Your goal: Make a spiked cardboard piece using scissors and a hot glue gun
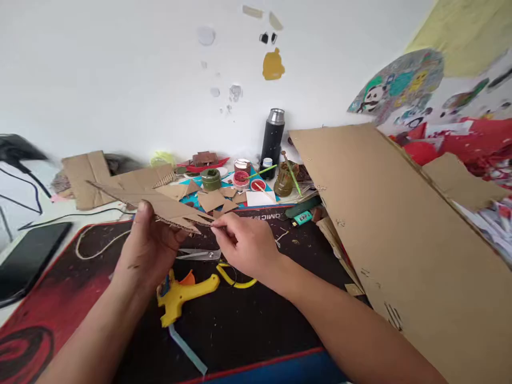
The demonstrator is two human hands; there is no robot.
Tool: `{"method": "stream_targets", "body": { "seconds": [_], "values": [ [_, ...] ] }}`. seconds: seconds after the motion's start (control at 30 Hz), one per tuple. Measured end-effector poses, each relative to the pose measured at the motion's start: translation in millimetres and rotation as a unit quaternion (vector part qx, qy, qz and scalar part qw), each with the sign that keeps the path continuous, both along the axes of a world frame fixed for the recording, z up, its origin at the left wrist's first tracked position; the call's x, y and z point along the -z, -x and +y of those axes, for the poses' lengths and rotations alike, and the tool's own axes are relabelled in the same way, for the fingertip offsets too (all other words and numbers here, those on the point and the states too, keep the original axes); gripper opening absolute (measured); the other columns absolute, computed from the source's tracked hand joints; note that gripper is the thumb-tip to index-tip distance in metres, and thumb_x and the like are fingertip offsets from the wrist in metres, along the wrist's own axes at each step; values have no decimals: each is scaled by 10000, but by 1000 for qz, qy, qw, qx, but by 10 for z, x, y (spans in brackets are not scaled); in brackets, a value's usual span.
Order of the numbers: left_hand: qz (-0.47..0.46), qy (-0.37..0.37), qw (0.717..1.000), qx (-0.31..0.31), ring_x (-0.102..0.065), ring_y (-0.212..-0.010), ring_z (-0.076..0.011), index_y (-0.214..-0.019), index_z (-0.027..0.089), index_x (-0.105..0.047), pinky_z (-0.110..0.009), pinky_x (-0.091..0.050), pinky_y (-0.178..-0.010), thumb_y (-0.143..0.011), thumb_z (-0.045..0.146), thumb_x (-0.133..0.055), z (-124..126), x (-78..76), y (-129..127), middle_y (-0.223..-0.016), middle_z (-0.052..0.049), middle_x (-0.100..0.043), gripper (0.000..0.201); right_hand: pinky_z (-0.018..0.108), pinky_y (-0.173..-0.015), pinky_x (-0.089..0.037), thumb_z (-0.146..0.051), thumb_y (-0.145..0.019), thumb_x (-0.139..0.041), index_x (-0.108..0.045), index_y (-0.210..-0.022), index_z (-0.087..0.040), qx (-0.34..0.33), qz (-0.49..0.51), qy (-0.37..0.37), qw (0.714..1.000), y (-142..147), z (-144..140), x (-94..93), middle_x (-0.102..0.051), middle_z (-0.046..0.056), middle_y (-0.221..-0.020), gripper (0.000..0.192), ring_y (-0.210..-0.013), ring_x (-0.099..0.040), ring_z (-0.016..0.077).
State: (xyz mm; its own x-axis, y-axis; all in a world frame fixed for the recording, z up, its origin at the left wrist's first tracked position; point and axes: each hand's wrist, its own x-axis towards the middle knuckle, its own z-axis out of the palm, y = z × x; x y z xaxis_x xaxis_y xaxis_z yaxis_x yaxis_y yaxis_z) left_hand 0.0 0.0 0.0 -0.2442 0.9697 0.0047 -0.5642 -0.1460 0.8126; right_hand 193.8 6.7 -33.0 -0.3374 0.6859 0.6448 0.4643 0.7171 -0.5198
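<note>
A cut piece of cardboard [168, 207] with narrow pointed strips at its right end is held up over the dark mat. My left hand [146, 240] grips it from below and the near side, thumb on top. At the right end, my right hand [246, 242] pinches the tip of one strip between thumb and finger. Beneath the hands on the mat lie metal scissors [200, 255], whose yellow handles [236, 282] show below my right hand. A yellow glue gun [188, 293] with a bluish glue stick [188, 349] lies nearer to me.
A large cardboard sheet [400, 224] leans along the right side. Paint jars [210, 180], cardboard scraps [211, 200] and a black thermos [273, 138] stand or lie at the back. On the left are a phone [36, 261] and a string [94, 253].
</note>
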Motion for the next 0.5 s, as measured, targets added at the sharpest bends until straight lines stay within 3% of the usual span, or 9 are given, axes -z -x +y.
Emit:
{"method": "stream_targets", "body": {
  "seconds": [0.17, 0.33, 0.5],
  "values": [
    [7, -21, 1000, 3, -829, -894, -208, -1131, 251, -822, -282, -712, -663, -606, 547, -1055, -30, -3, 31, -1153, -44, -863, 646, 287, -655, -428, -301, -1082, -568, -732, -1091, -209, 2, -18, 20, 1000, -2, 8, -11, -747, 1, -714, 188, -685, -713, 166],
    [16, -19, 1000, 0, -808, -740, -188, -1062, 231, -830, -271, -706, -636, -585, 558, -1058, -21, 4, 49, -982, -15, -864, 621, 291, -648, -415, -304, -1081, -573, -736, -1075, -213, 10, -24, 28, 999, -2, -4, -41, -727, -6, -677, 186, -666, -694, 166],
    [17, -21, 1000, 0, -812, -748, -194, -1078, 227, -828, -271, -703, -619, -586, 555, -1059, -18, 5, 40, -1061, -42, -867, 636, 303, -643, -401, -305, -1081, -577, -731, -1065, -210, 13, -30, 25, 999, -5, -9, -51, -751, 2, -704, 182, -677, -702, 169]
  ]
}}
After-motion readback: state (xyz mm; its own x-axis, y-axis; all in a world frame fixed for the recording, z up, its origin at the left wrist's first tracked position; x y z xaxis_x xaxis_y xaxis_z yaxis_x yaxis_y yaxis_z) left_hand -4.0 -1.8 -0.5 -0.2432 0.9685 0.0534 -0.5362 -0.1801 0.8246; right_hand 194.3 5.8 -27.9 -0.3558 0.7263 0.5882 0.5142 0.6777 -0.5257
